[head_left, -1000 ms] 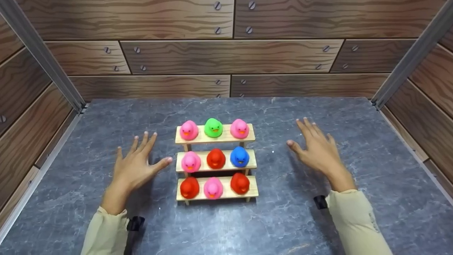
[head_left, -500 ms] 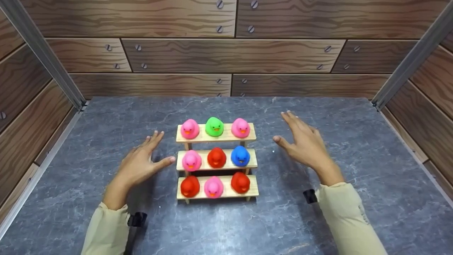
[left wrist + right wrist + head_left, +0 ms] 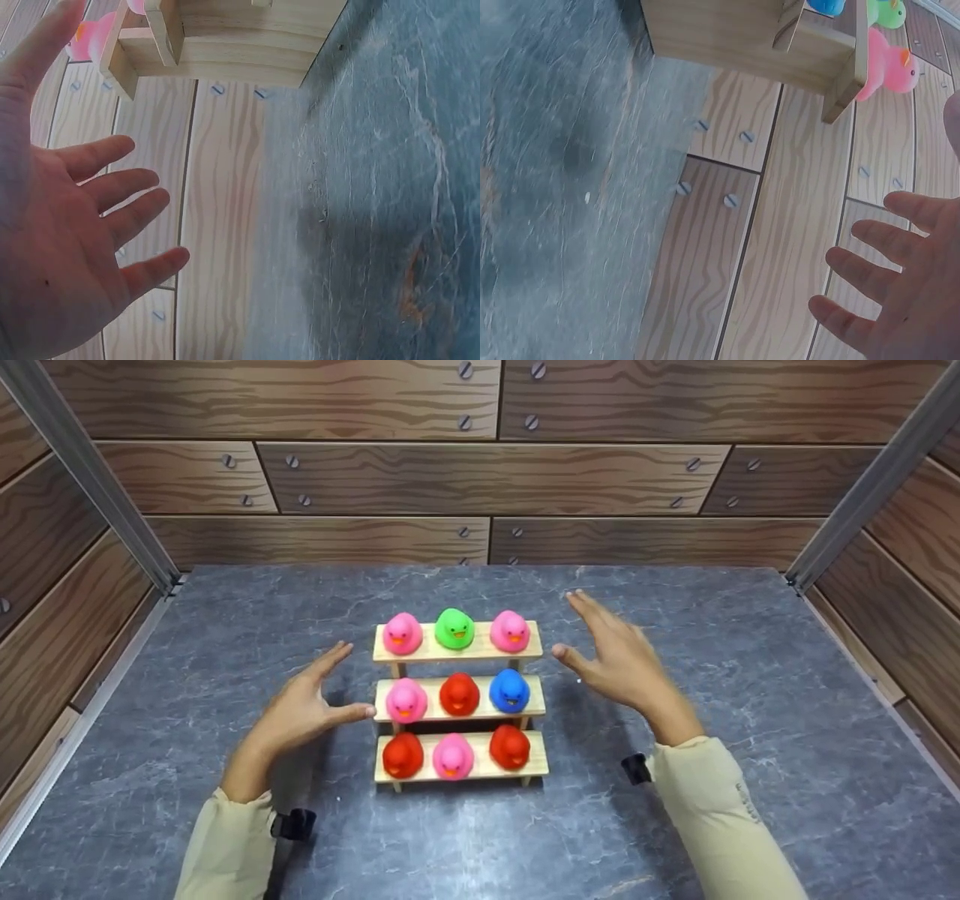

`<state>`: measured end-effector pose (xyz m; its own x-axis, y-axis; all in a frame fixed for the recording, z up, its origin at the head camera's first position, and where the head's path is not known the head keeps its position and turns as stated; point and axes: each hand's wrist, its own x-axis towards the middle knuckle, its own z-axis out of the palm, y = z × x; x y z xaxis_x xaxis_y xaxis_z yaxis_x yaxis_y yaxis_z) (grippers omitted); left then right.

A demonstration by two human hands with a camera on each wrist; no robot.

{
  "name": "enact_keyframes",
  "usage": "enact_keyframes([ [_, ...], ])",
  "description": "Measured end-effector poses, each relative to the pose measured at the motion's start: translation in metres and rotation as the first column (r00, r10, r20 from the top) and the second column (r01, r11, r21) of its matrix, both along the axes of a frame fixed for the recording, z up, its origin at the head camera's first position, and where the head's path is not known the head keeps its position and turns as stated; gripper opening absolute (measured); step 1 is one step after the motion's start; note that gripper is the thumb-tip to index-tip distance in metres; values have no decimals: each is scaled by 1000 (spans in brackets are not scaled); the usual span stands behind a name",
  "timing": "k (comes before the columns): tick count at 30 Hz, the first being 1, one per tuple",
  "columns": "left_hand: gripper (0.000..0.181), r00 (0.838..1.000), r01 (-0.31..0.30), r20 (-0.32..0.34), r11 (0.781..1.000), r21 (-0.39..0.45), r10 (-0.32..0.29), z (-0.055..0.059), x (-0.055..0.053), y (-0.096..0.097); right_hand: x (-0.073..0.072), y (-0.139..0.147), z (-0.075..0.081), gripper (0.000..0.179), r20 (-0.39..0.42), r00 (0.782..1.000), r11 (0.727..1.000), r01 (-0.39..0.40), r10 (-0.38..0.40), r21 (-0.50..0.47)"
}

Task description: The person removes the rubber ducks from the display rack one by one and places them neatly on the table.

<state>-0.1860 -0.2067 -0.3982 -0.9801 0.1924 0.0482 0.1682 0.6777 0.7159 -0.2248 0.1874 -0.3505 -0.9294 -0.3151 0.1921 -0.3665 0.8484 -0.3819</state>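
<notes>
A three-step wooden shelf stands mid-table in the head view, bearing several rubber ducks. Its top step holds a green duck between two pink ones. On the middle step sit a pink duck, a red duck and a blue duck. A pink duck is flanked by two red ducks on the bottom step. My left hand is beside the shelf's left side, fingers extended, thumb tip close to the middle step. To the shelf's right, my right hand hovers apart from it, fingers extended, holding nothing.
The grey marbled table runs up to a wood-patterned back wall. Metal corner posts and similar side walls bound it left and right. Each wrist carries a small black device at the sleeve's cuff.
Both hands have moved inward toward the shelf, the right hand the farther of the two, and the left hand has turned more edge-on. The shelf and ducks stay in place.
</notes>
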Motion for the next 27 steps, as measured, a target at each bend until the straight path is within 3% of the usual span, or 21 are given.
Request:
enact_keyframes([
  [6, 90, 1000, 16, 8, 995, 96, -16, -4, -1, 2, -2, -9, 1, 77, -6, 1000, 999, -23, 23, -23],
  [27, 67, 998, 63, 11, 974, 218, -67, -14, 2, 7, -4, -38, 0, 69, -63, 994, 985, -95, 86, -142],
])
